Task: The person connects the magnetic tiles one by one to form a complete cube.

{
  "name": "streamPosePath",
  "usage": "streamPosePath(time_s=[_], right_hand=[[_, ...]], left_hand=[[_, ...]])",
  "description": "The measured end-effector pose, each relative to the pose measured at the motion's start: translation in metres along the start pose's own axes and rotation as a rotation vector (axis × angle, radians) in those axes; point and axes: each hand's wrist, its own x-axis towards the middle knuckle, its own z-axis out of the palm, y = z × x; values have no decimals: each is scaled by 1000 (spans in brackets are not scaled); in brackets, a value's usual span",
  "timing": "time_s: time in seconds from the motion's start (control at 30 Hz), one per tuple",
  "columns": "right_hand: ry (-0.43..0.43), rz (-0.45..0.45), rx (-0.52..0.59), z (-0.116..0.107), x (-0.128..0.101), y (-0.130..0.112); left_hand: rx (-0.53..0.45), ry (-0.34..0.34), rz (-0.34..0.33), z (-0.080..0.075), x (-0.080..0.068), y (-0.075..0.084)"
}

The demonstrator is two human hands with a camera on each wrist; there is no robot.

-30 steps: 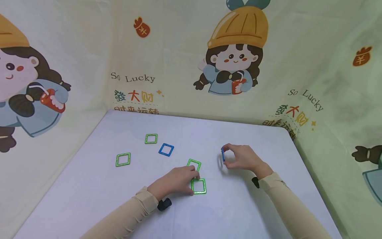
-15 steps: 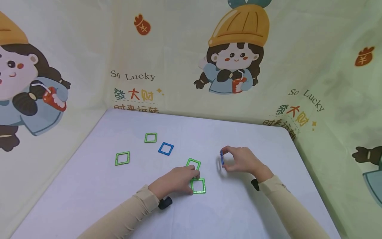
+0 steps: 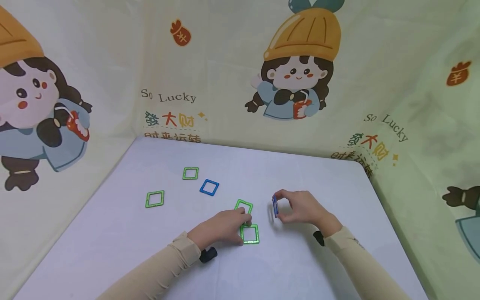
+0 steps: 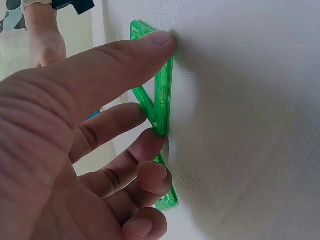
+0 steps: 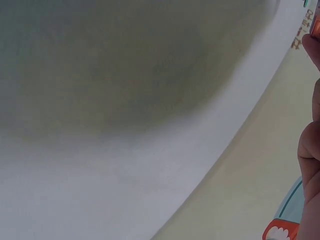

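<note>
My left hand pinches a green square magnetic tile frame that lies on the table; in the left wrist view the thumb presses one edge of the green tile and fingers touch its other side. A second green tile lies just beyond it, partly hidden by the fingers. To the right, my right hand holds a blue magnetic tile upright, edge-on, between thumb and fingers above the table. In the right wrist view only part of this hand shows, at the right edge.
Farther left on the white table lie a blue tile, a green tile and another green tile, all apart. A printed cloth hangs behind the table's back edge and along its sides.
My right hand has come nearer the person and slightly to the left, carrying the blue tile towards the green ones. The left hand has kept its place on the green tile.
</note>
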Motion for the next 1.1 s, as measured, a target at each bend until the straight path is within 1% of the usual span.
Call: streamPosePath(time_s=[0.17,0.3,0.4,0.53,0.67,0.8,0.97,1.1], right_hand=[[-29,10,50,5,-5,-5],[-30,-1,70,9,-7,-10],[-41,-2,92,13,-8,-17],[-51,-26,113,16,-8,-26],[-36,-66,114,19,-9,-30],[-23,-89,111,23,-10,-32],[-18,-82,110,27,-12,-34],[-24,-76,130,30,-15,-36]], left_hand=[[-7,-9,-3,1,1,0],[-15,-5,1,1,2,-1],[-30,-5,-11,2,2,-2],[-42,-7,-23,3,3,-5],[-56,-5,-10,4,5,-7],[-91,-2,2,5,6,-10],[-112,6,34,5,8,-13],[-126,7,43,5,8,-14]])
